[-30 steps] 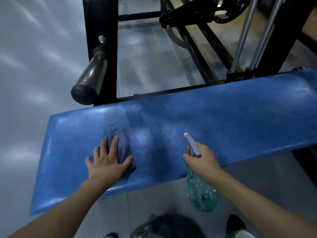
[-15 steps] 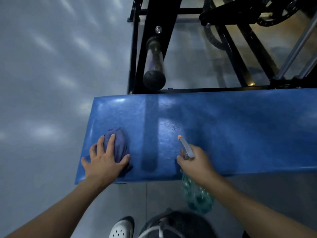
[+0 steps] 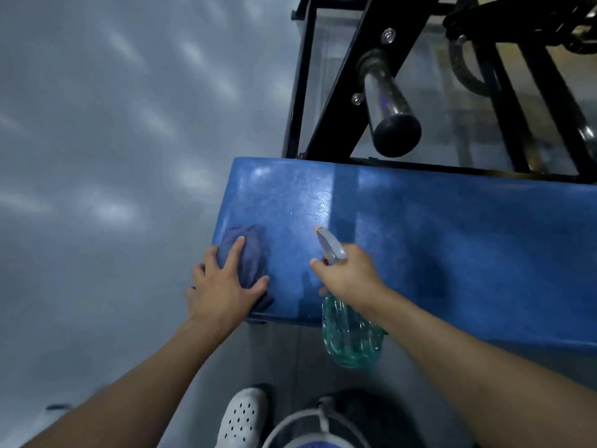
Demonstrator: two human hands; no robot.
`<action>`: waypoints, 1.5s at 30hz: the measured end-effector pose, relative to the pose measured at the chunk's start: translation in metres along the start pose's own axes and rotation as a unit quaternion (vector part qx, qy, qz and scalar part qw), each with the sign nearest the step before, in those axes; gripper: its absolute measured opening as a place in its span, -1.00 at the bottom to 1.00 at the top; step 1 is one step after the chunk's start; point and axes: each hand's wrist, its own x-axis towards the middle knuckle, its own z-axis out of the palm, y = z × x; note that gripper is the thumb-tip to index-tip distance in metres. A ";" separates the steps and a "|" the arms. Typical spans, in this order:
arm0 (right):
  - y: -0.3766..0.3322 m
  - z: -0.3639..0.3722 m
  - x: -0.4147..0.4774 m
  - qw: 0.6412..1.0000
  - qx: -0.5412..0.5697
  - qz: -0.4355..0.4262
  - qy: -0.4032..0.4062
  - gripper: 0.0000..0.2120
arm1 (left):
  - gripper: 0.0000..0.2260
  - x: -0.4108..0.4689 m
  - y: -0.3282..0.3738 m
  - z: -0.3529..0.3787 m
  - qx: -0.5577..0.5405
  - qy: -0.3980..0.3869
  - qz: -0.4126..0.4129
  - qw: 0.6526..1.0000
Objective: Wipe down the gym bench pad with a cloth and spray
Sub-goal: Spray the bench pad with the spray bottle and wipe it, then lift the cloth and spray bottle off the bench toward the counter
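A blue bench pad (image 3: 436, 240) runs from the middle to the right edge of the view. A bunched blue-grey cloth (image 3: 250, 253) lies near the pad's left end. My left hand (image 3: 223, 286) presses flat on the cloth with the fingers spread. My right hand (image 3: 350, 276) grips the neck of a green see-through spray bottle (image 3: 350, 337), whose grey nozzle with an orange tip (image 3: 328, 244) points over the pad. A wet sheen shows on the pad beyond the nozzle.
A black steel frame (image 3: 349, 76) rises behind the pad, with a chrome peg (image 3: 387, 101) capped in black sticking out toward me. Grey glossy floor (image 3: 113, 156) spreads to the left. A white perforated shoe (image 3: 242, 415) stands below the pad's near edge.
The view has swung left, so the pad's left end now sits mid-frame. My left hand has slid the cloth toward that end. The bottle followed with my right hand.
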 end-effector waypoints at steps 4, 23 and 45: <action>-0.004 -0.010 0.002 0.994 0.107 0.016 -0.032 -0.77 | -0.35 0.004 -0.001 -0.001 -0.139 0.010 0.027 0.990; 0.120 -0.299 -0.088 0.944 0.240 0.025 0.224 -0.85 | -0.44 -0.092 0.328 0.019 -0.246 -0.141 0.388 0.877; 0.408 -0.822 -0.703 0.657 0.243 0.149 0.698 -0.73 | -0.49 -0.756 0.944 -0.023 -0.183 -0.345 0.769 0.505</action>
